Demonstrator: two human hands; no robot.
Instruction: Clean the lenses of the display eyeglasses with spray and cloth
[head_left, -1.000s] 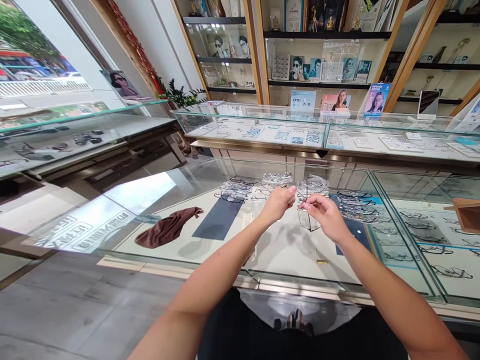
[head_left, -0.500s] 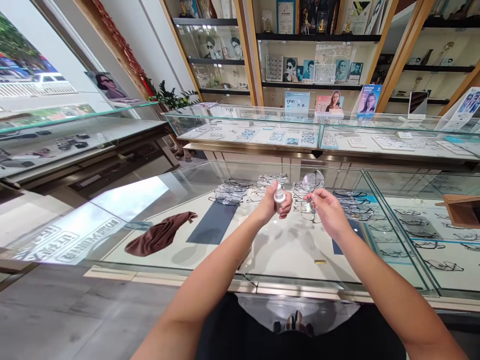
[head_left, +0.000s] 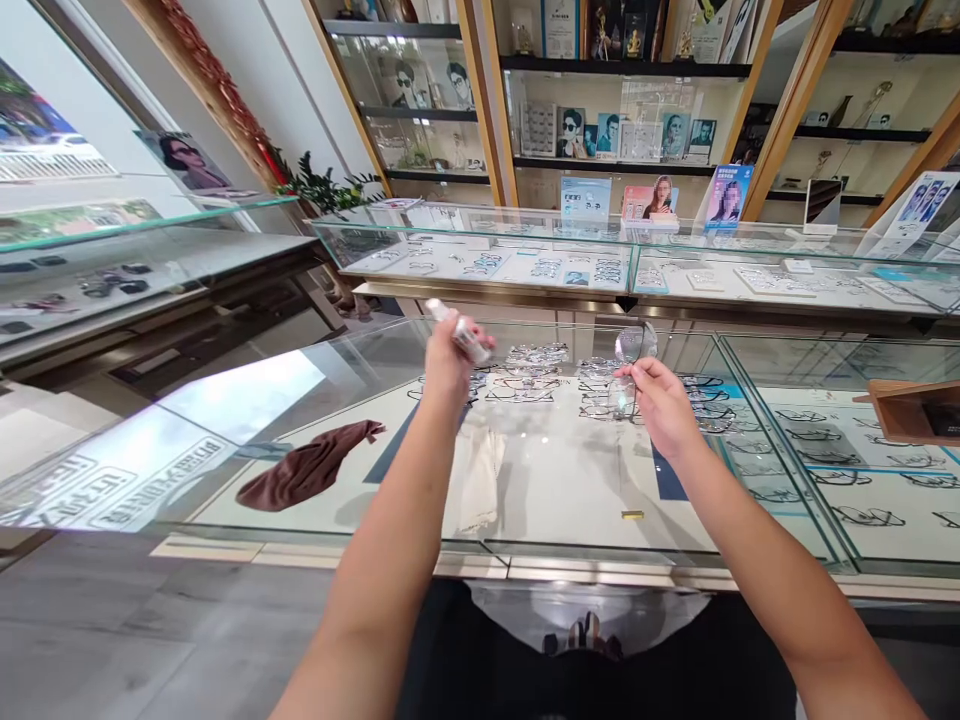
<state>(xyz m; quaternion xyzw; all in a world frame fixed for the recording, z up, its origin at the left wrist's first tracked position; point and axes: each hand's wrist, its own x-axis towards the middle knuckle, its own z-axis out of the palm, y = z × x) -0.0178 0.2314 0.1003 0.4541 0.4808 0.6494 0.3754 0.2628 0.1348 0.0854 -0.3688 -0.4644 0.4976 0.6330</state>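
My left hand is closed around a small white spray bottle, tilted above the glass counter. To the right, my right hand pinches a pair of thin-framed eyeglasses by the middle, one lens above the fingers and the other below. The frame's finer parts blur into the rows of glasses behind. A cream cloth lies near the counter's front, right of my left forearm. Further left rests a crumpled brown cloth.
Rows of eyeglasses show in the counter under the glass. A wooden tray stands at the right. Behind run another glass showcase and shelves; a side showcase stands left. A small gold-coloured piece lies near the front.
My left hand has moved left with the spray bottle, away from the eyeglasses, and the bottle has tipped over to a slant. The cream cloth has come into fuller view. My right hand keeps its pinch.
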